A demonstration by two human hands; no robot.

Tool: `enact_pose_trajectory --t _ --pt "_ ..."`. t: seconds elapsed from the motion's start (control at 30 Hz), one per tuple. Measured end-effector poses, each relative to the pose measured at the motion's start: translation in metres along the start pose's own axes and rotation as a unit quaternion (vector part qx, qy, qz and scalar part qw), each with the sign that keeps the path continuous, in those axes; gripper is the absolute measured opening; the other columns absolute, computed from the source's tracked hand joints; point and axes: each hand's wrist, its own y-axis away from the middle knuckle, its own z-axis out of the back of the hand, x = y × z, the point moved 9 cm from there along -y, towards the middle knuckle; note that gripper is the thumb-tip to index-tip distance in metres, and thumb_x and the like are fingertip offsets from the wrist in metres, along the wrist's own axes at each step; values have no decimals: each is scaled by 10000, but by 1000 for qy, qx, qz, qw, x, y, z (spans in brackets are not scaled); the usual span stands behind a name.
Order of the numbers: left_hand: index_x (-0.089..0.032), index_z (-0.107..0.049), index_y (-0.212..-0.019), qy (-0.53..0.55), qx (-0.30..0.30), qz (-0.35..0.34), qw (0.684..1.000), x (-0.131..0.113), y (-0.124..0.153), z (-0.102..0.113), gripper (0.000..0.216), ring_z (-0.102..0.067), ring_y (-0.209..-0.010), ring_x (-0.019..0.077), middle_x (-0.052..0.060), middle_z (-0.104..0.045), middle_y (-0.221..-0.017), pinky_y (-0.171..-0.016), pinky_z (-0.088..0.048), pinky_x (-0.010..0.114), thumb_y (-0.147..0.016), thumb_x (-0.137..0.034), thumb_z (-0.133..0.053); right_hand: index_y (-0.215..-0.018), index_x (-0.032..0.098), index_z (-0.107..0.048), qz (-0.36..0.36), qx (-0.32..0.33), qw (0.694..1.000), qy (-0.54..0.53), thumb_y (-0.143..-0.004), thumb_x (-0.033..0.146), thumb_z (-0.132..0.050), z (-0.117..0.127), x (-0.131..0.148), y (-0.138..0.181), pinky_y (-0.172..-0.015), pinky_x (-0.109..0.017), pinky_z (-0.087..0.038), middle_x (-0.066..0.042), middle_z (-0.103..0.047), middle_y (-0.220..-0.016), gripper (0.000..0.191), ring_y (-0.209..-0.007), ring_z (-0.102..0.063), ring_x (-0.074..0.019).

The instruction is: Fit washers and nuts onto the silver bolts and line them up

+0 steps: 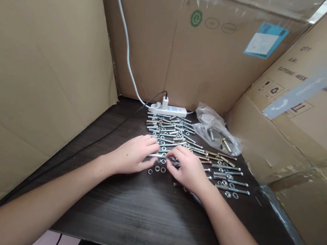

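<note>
A silver metal bolt (158,156) spans the gap between my two hands, low over the dark table. My left hand (134,155) has its fingers and thumb closed around the bolt's left end. At the other end, my right hand (189,168) pinches it between thumb and fingers, hiding that tip. Just below the bolt lie several loose washers, one of them a flat washer (163,170) and another a thin ring (150,172). Rows of silver and brass-coloured bolts (193,144) with nuts and washers spread behind and to the right of my hands.
A white power strip (171,110) with a plugged-in charger stands at the back. Beside it sits a clear plastic bag (211,125) holding metal parts. A black cable (100,138) crosses the table's left side. Cardboard walls (208,64) enclose the left, back and right.
</note>
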Motion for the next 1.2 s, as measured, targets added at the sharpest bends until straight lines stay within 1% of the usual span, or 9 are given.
enact_pose_trajectory --t 0.1,0.2,0.37,0.53,0.7,0.83,0.97,1.07,1.2 --pt "-167 -541 -888 3 -18 4 1000 1 1 5 188 -488 -821 182 44 -561 -869 -718 -382 307 -929 -290 -406 -935 225 -591 -27 -25 999 -15 -869 199 -504 4 -3 1 -758 -279 -464 -26 -651 -924 112 -819 -609 -170" --pt "-164 -537 -902 10 -34 10 999 2 2 8 217 -501 -807 178 43 -582 -868 -718 -384 306 -945 -326 -398 -959 228 -584 -45 -31 998 -41 -877 198 -489 4 -6 1 -755 -280 -478 -27 -660 -940 130 -794 -624 -162" --pt "-163 -553 -901 26 -46 19 998 5 2 5 223 -515 -786 170 39 -604 -856 -710 -387 299 -943 -344 -429 -986 211 -567 -41 -33 994 -91 -861 176 -491 2 0 1 -761 -278 -483 -31 -651 -940 150 -786 -622 -153" --pt "-164 -582 -901 9 -27 -22 999 -3 3 -6 194 -532 -775 165 34 -615 -829 -703 -387 289 -932 -316 -466 -1039 203 -528 -26 -40 989 -142 -844 166 -502 -1 17 4 -711 -254 -478 -33 -641 -940 201 -750 -604 -140" --pt "-175 -593 -935 -30 -47 -51 997 -9 4 -7 109 -554 -736 159 24 -626 -795 -661 -381 276 -901 -242 -514 -1087 216 -506 -44 -24 984 -169 -861 216 -528 -7 15 4 -702 -267 -478 -23 -650 -949 227 -720 -605 -139" --pt "-176 -576 -986 -28 -44 -71 996 -14 4 -9 139 -589 -781 163 32 -655 -872 -703 -410 283 -924 -244 -471 -1093 220 -537 -36 -2 981 -189 -899 213 -498 -12 11 3 -756 -286 -481 -35 -661 -970 199 -825 -615 -164" --pt "-172 -512 -1131 21 -32 -37 999 -10 3 -9 226 -611 -899 179 53 -652 -1013 -775 -455 300 -925 -247 -454 -1056 216 -593 -26 -15 984 -176 -901 196 -501 -11 4 2 -809 -305 -478 -50 -658 -980 182 -886 -611 -178" --pt "-166 -512 -1100 49 -35 -8 998 -5 3 -5 200 -620 -894 179 53 -652 -995 -777 -475 301 -920 -213 -438 -1051 219 -611 -28 -17 987 -160 -902 206 -496 -11 -1 2 -823 -320 -480 -57 -654 -986 188 -898 -615 -187" --pt "-175 -533 -1081 67 -32 -14 997 -5 3 -6 197 -628 -915 179 49 -660 -998 -801 -481 303 -933 -194 -404 -1134 234 -585 -25 -5 984 -176 -902 184 -457 -12 2 3 -864 -332 -468 -56 -640 -1035 270 -954 -599 -189"
